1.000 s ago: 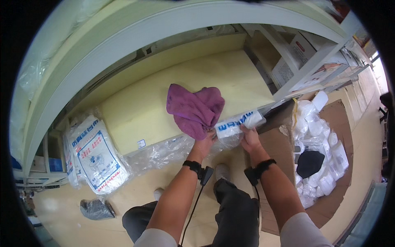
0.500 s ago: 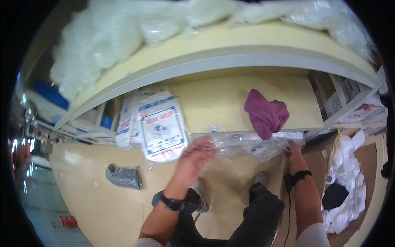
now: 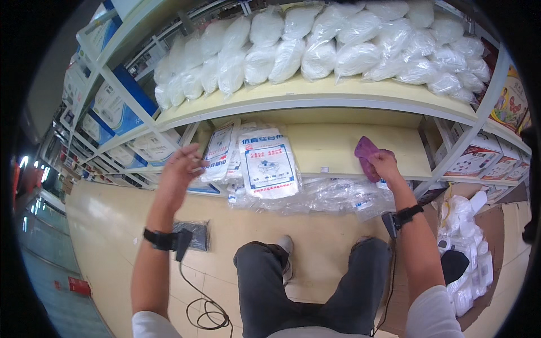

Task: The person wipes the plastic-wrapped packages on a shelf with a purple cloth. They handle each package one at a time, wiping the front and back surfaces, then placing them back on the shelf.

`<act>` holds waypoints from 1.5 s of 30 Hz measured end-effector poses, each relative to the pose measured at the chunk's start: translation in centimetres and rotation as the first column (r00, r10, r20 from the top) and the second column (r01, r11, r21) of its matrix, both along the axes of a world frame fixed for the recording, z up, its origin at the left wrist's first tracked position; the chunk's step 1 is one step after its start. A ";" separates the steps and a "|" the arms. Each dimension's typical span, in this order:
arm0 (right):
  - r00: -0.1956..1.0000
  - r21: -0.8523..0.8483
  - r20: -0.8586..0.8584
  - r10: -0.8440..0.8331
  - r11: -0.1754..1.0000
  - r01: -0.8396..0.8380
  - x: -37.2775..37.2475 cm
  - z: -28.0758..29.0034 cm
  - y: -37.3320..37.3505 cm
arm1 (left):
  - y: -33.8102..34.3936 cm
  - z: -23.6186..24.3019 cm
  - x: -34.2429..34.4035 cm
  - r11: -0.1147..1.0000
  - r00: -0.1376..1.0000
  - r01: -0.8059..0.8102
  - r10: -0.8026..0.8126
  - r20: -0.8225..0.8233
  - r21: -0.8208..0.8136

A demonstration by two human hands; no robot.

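My right hand [image 3: 385,164] grips a purple cloth [image 3: 365,152] on the cream lower shelf [image 3: 332,146]. My left hand [image 3: 181,167] is raised with fingers apart, holding nothing, next to flat white printed bags [image 3: 269,167] standing on the left of that shelf. Clear plastic-wrapped packs [image 3: 332,195] hang along the shelf's front edge between my hands. Both wrists wear black bands with small devices.
Above, an upper shelf [image 3: 315,93] carries several white pillow-like bags. Blue and white boxes [image 3: 118,107] fill the shelves to the left, printed cartons [image 3: 479,160] to the right. White packs [image 3: 465,248] are piled on the floor at right. A dark bag [image 3: 194,234] lies on the tan floor.
The view has tilted upward, showing the upper shelf. My left hand has left the plastic packs and risen toward the printed bags. My right hand has moved up onto the purple cloth.
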State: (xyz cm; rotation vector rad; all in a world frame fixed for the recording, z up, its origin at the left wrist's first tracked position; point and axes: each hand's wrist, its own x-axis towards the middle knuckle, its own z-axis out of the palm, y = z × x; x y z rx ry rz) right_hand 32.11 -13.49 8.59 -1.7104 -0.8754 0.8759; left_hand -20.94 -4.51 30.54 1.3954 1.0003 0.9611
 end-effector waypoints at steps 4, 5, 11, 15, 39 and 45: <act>0.946 -0.018 0.316 -0.077 0.996 0.088 -1.7 -3.6 3.7 | 2.0 -10.4 1.7 0.941 0.989 -0.102 0.130 0.066 -0.322; 0.886 -0.040 0.461 -0.051 0.996 0.078 -1.4 -5.8 4.2 | 3.0 -14.2 1.8 0.920 0.988 -0.114 0.145 0.054 -0.374; 0.589 0.106 0.730 -0.347 0.908 0.405 0.6 -11.4 3.3 | 6.9 -24.7 4.3 0.760 0.907 -0.376 0.419 -0.042 -0.530; 0.458 0.220 0.801 -0.385 0.901 0.373 2.4 -12.1 2.5 | 8.8 -28.6 4.3 0.789 0.856 -0.516 0.483 -0.184 -0.334; 0.903 0.329 0.414 -0.118 0.944 -0.027 -9.4 -3.2 3.1 | 3.0 -32.9 21.5 0.607 0.897 0.334 0.029 0.440 -0.721; 0.616 0.050 0.748 0.249 0.903 -0.426 -16.6 -7.2 3.0 | 0.2 -33.6 22.8 0.580 0.711 0.389 0.304 0.634 -0.716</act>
